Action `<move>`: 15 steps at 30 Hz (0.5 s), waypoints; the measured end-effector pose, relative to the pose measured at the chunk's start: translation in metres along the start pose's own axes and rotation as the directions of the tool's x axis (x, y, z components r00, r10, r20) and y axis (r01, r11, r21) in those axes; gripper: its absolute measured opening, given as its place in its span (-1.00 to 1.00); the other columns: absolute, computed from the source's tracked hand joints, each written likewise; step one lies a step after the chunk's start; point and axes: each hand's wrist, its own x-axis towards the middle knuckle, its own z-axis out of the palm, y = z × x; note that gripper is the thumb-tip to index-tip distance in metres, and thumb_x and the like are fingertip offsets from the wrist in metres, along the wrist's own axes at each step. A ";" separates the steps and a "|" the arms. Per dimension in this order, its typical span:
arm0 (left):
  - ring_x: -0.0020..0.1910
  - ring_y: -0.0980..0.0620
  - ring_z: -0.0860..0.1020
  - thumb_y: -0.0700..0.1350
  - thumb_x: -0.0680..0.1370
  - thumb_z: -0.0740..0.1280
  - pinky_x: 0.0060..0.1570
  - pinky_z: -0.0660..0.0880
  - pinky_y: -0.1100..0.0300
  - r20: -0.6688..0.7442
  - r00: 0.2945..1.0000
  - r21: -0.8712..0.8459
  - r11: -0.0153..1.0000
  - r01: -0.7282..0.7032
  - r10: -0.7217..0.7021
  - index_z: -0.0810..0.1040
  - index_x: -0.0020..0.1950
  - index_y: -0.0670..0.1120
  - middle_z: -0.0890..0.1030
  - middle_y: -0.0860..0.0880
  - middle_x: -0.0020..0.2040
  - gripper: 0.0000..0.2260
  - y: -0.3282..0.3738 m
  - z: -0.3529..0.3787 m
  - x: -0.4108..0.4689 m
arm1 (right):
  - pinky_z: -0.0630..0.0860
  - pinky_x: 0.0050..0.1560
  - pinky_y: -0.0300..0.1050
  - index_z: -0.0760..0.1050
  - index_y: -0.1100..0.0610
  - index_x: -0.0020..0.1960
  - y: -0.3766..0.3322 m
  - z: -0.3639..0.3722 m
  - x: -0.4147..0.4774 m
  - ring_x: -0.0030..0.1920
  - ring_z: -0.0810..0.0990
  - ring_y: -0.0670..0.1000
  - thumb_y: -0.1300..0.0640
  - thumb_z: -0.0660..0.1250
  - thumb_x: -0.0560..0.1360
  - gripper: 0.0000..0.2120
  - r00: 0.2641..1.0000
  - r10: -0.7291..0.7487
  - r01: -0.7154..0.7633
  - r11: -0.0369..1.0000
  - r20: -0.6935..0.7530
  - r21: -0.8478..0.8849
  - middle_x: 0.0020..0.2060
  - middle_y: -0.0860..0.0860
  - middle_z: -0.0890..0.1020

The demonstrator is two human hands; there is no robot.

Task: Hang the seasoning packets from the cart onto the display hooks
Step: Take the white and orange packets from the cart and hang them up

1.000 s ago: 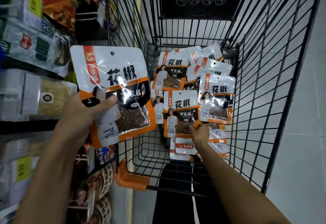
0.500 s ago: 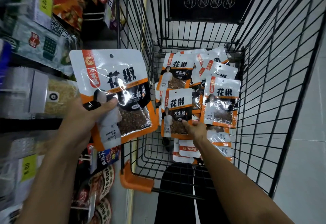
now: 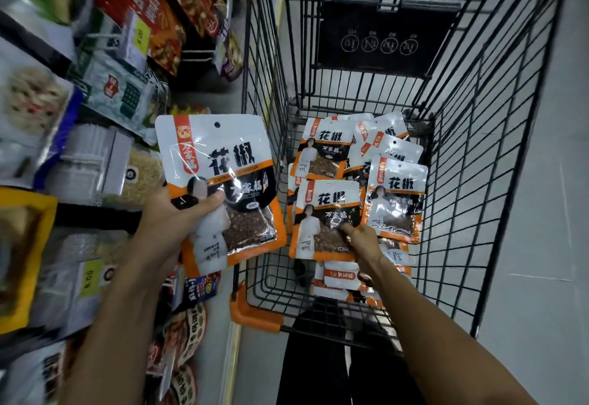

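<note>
Packet pickup from cart (image 3: pixel 478 181)
Left hand (image 3: pixel 165 223) is gripping first packet (image 3: pixel 220 162); right hand (image 3: pixel 365 243) fingers are pinching second packet (image 3: pixel 322 210) low; lifting it straight, hole uppermost, is looking wisest.

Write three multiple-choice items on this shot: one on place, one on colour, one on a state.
1. The raised packet in the left hand is: A outside the cart, beside the shelves; B inside the cart; C on a hook.
2. The cart's corner bumper is: A green; B orange; C blue.
3. The right hand: A hangs idle; B pushes the handle; C grips a second packet in the cart.
Answers: 1 A, it shows left of the cart's side. 2 B, the plastic is plainly orange. 3 C, it pinches that packet's lower corner.
</note>
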 end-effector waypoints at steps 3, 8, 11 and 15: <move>-0.19 0.09 0.68 -0.27 0.39 0.45 -0.30 0.57 0.27 -0.029 1.000 -0.014 1.000 -0.008 0.007 0.57 -0.03 -0.02 0.70 0.07 -0.18 -0.77 0.004 -0.001 -0.017 | 0.62 -0.29 -0.17 0.54 0.21 -0.09 -0.011 -0.011 -0.021 -0.30 0.69 -0.02 0.13 0.46 0.46 -0.83 0.994 -0.112 0.112 0.994 0.016 0.019 -0.32 0.03 0.71; -0.21 0.02 0.68 -0.28 0.41 0.45 -0.33 0.58 0.24 -0.110 0.994 -0.037 0.999 0.009 -0.013 0.58 0.02 -0.12 0.71 -0.03 -0.16 -0.78 0.011 -0.001 -0.056 | 0.65 -0.22 -0.04 0.50 0.19 -0.27 -0.046 -0.028 -0.066 -0.28 0.67 0.04 0.15 0.44 0.46 -0.80 0.976 -0.192 0.192 0.981 0.103 0.012 -0.33 0.09 0.68; -0.20 0.00 0.69 -0.30 0.41 0.45 -0.32 0.58 0.24 -0.154 0.988 -0.083 0.997 0.001 -0.013 0.58 0.04 -0.15 0.71 -0.09 -0.12 -0.77 0.014 -0.001 -0.089 | 0.63 -0.04 0.08 0.57 0.18 -0.09 -0.069 -0.040 -0.096 -0.11 0.68 0.14 0.17 0.43 0.45 -0.91 0.942 -0.276 0.279 0.960 0.193 0.011 -0.12 0.17 0.69; -0.15 0.01 0.68 -0.24 0.35 0.49 -0.24 0.60 0.20 -0.267 0.963 -0.119 0.990 -0.075 0.041 0.59 0.02 -0.04 0.71 -0.04 -0.08 -0.71 0.018 -0.003 -0.147 | 0.64 -0.11 -0.01 0.56 0.23 0.11 -0.091 -0.051 -0.145 -0.08 0.69 0.11 0.19 0.44 0.43 -0.73 0.863 -0.389 0.405 0.914 0.323 0.019 -0.07 0.15 0.70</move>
